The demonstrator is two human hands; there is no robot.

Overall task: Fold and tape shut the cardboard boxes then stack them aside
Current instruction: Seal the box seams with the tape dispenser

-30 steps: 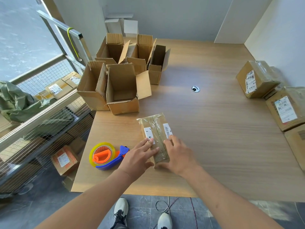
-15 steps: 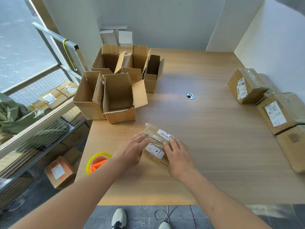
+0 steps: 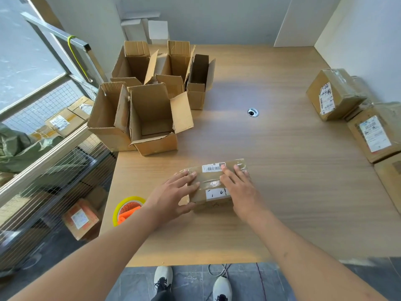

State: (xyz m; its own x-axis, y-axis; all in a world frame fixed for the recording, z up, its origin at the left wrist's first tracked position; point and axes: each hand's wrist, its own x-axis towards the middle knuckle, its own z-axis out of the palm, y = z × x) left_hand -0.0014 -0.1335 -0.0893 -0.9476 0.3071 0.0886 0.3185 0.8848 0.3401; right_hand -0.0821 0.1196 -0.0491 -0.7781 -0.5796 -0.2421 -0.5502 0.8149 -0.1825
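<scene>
pressing down on a taped box [image 3: 213, 183] near the front of the counter [image 3: 282, 170], both hands lie flat with fingers straight: the left hand [image 3: 171, 196] covers the box's left end with its thumb against the near side, and the right hand [image 3: 237, 187] rests across the right part of the top. neither hand curls round anything. the box looks small, shallow and light, with stiff cardboard walls, but the glossy tape over its top is likely slick, so a flat palm may slide; taking it by the two short ends, or by the near and far sides, should give a surer hold for carrying it to the stack [image 3: 355, 118] of sealed boxes at the right edge. open boxes [image 3: 149, 101] stand well apart at the far left, flaps up. the tape roll [image 3: 127, 208] sits just left of the left wrist, partly hidden by it, so its dispenser cannot be made out. the box's far side and underside are out of sight, and whether the tape seam is fully stuck down cannot be told. the labels are too small to read.
</scene>
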